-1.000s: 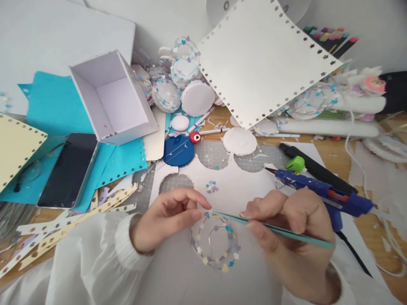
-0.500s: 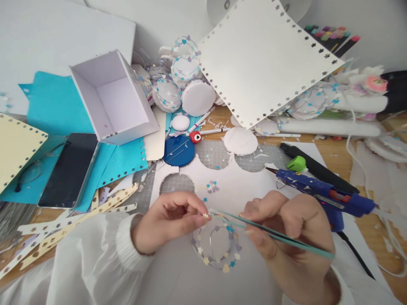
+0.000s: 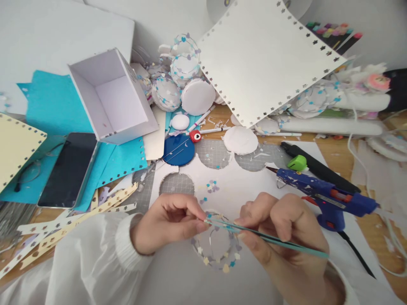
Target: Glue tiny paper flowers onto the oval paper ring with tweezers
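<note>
My left hand [image 3: 170, 220] is closed, thumb and forefinger pinching a tiny pale paper shape [image 3: 206, 220]. In my right hand [image 3: 286, 228] I hold teal tweezers [image 3: 273, 239], nearly flat and aimed left. Their tips meet the paper shape at my left fingertips; whether they grip it I cannot tell. Just below lies a white disc ringed by coiled wire [image 3: 206, 259] dotted with cream, blue and lilac paper shapes. Beyond my fingers, a few loose blue and lilac paper bits [image 3: 212, 185] are scattered on the white sheet [image 3: 251, 176].
At right a blue glue gun [image 3: 321, 192] rests beside a green punch [image 3: 297, 162] and a black pen-like tool [image 3: 318, 167]. On the left are a phone [image 3: 68, 169], a white box [image 3: 117, 101] and punched paper strips [image 3: 104, 212]. Decorated discs [image 3: 167, 92] pile up behind.
The tweezers have moved left and slightly down with my right hand, bringing their tips onto the paper shape between my left fingers. My left hand has barely shifted.
</note>
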Tool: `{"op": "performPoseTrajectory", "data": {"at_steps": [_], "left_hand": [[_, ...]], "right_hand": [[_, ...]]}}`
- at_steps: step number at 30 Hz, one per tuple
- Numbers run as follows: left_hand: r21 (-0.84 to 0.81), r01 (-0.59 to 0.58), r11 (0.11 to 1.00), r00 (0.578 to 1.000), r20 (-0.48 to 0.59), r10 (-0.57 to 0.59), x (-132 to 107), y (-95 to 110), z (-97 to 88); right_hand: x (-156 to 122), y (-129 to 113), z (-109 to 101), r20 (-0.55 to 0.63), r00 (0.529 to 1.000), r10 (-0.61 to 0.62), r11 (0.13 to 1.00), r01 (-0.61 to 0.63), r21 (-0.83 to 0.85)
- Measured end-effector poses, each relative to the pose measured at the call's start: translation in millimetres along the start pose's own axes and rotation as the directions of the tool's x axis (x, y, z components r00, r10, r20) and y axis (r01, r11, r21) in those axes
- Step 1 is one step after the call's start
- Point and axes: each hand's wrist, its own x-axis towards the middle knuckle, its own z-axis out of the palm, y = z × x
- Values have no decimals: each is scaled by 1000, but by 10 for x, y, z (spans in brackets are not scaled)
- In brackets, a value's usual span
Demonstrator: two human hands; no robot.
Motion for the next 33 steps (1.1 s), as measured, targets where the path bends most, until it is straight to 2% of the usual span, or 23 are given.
{"op": "performPoseTrajectory", "data": {"at_steps": [12,33], "left_hand": [[-6,-6,1000,999,-39,6,13,6,-13],[11,-23,1000,1000,-11,23,-4,18,-20]], "right_hand": [[1,-20,-15,3,1000,-16,1000,16,10],[4,-22,-11,2,1000,-16,1000,16,-11]]}}
